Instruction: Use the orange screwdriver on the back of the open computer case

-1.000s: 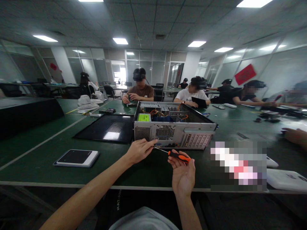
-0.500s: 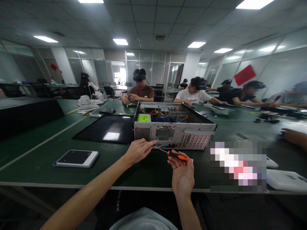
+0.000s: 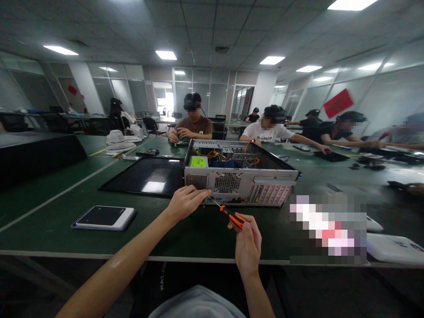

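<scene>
An open computer case (image 3: 238,181) lies on its side on the green table (image 3: 49,221), its rear panel facing me. My right hand (image 3: 247,247) is closed around the orange-and-black handle of a screwdriver (image 3: 232,216), whose tip points up-left toward the case's lower rear edge. My left hand (image 3: 185,203) is pinched at the screwdriver's tip, right at the rear panel; anything between its fingers is too small to make out.
The case's black side panel (image 3: 145,176) lies flat to the left. A white-framed tablet-like device (image 3: 104,217) sits near the front left. White objects (image 3: 394,247) rest at the right edge. Several people work across the table, and white fans (image 3: 121,143) stand at the far left.
My right hand has turned and closed round the screwdriver handle, tilting the tool more steeply toward the case. My left hand shifted slightly up and left, staying at the tip.
</scene>
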Tool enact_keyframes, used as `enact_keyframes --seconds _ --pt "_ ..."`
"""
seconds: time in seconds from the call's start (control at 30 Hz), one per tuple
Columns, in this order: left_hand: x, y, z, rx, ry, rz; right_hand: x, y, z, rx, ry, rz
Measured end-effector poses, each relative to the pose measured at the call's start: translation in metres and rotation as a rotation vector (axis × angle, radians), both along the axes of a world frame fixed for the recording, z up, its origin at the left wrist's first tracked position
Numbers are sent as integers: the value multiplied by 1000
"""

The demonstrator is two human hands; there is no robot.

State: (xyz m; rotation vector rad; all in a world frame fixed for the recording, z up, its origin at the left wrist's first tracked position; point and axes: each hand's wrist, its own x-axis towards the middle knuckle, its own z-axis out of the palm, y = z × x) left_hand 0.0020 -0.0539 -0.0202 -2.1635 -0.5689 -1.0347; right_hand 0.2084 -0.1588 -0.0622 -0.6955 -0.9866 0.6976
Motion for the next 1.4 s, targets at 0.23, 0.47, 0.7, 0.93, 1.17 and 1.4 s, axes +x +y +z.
enact_keyframes --seconds 0.23,0.47,0.7,0.93,1.17,1.4 --pt "1 5 17 77 7 21 -14 -20 20 24 -388 109" --pt "8 17 34 117 -118 49 -26 -14 46 72 -505 47" --pt "18 17 46 75 -202 70 -35 -9 57 66 -456 29" --pt "16 15 46 15 -201 106 -43 -7 62 53 -402 34" --pt "15 14 41 27 -231 98 -51 -9 67 20 -317 17" --pt "-1 10 50 -3 -362 39 -61 -11 68 -9 -172 20"
